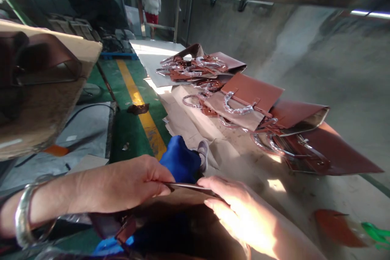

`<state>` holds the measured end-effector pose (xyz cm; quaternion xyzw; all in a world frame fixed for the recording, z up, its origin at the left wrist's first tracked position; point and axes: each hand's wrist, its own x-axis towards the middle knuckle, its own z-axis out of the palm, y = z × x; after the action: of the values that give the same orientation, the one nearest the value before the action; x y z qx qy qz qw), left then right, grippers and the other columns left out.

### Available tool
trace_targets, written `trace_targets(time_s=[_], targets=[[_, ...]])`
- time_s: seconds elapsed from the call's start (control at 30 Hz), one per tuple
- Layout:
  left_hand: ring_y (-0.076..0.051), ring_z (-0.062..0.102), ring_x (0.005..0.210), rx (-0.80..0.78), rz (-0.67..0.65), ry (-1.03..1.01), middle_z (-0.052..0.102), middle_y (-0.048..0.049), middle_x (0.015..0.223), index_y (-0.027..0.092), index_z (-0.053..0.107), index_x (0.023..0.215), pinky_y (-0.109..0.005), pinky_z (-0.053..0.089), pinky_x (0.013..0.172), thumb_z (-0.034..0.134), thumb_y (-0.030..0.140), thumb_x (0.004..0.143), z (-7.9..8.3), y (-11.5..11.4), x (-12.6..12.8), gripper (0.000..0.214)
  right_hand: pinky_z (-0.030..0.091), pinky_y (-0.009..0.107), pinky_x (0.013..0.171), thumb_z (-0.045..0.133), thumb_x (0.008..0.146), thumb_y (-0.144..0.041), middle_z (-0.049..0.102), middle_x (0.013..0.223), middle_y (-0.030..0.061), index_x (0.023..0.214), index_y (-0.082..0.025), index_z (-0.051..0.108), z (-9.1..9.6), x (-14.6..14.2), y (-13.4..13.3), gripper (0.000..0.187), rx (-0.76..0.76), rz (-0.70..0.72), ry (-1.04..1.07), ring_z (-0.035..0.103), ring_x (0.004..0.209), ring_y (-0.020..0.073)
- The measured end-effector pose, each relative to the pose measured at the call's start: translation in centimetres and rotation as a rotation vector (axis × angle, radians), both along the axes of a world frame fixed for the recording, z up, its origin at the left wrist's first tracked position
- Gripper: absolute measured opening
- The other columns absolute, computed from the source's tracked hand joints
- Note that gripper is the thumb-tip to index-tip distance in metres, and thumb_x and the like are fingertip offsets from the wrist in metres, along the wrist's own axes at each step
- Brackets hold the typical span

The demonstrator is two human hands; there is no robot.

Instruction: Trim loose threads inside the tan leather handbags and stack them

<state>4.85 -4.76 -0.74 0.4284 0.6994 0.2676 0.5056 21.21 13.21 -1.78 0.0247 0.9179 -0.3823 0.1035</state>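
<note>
Low in the view, my left hand [131, 185] pinches the rim of a brown leather handbag [189, 196] between thumb and fingers. A short way to the right, my right hand [239, 207] grips the same rim, brightly lit by sun. The bag's opening faces me and its inside is dark. Part of a strap [125, 229] shows below my left wrist, which wears a silver bangle [24, 215]. Most of the bag's body is cut off by the bottom edge of the view.
Several brown handbags [252, 89] with plastic-wrapped handles lie in a row on brown paper [185, 118]. At left stands a worktable [36, 118] bearing brown leather pieces [48, 57]. A yellow line [146, 126] crosses the green floor. A person [151, 4] stands far back.
</note>
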Motion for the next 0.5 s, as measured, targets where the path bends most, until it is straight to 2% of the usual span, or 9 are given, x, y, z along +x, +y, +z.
trace_targets(time_s=[0.1, 0.23, 0.37, 0.5], targets=[[-0.011, 0.042, 0.054, -0.113, -0.043, -0.051, 0.047, 0.0019, 0.058, 0.015, 0.061, 0.07, -0.019, 0.031, 0.047, 0.045, 0.027, 0.079, 0.7, -0.5, -0.3, 0.022, 0.044, 0.02, 0.08, 0.046, 0.09, -0.019, 0.065, 0.101, -0.0022, 0.108, -0.025, 0.059, -0.1, -0.3, 0.1, 0.023, -0.055, 0.04, 0.012, 0.059, 0.09, 0.0116], [-0.012, 0.041, 0.053, -0.094, -0.047, -0.02, 0.045, 0.0012, 0.054, 0.015, 0.055, 0.063, -0.019, 0.031, 0.045, 0.044, 0.025, 0.077, 1.5, -0.3, -0.3, 0.02, 0.043, 0.022, 0.072, 0.046, 0.09, -0.023, 0.064, 0.092, -0.0018, 0.105, -0.024, 0.059, -0.2, -1.1, 0.0, 0.02, -0.053, 0.034, -0.029, 0.059, 0.08, 0.0127], [-0.011, 0.039, 0.054, -0.082, -0.049, 0.015, 0.045, 0.0011, 0.055, 0.014, 0.058, 0.065, -0.017, 0.031, 0.045, 0.043, 0.021, 0.078, 1.6, 0.0, -0.4, 0.021, 0.039, 0.019, 0.055, 0.048, 0.089, -0.033, 0.058, 0.073, -0.0051, 0.085, -0.023, 0.056, 0.1, -1.9, -0.3, 0.014, -0.068, 0.004, -0.138, 0.053, 0.065, 0.0109], [-0.011, 0.043, 0.057, -0.061, -0.072, -0.015, 0.051, 0.0008, 0.061, 0.013, 0.063, 0.073, -0.016, 0.033, 0.048, 0.043, 0.019, 0.077, 1.2, -0.1, -0.8, 0.022, 0.033, 0.018, 0.047, 0.053, 0.085, -0.042, 0.052, 0.063, -0.0069, 0.068, -0.022, 0.048, 0.1, -2.8, -1.0, 0.027, 0.054, -0.035, -0.133, 0.049, 0.057, 0.0101]])
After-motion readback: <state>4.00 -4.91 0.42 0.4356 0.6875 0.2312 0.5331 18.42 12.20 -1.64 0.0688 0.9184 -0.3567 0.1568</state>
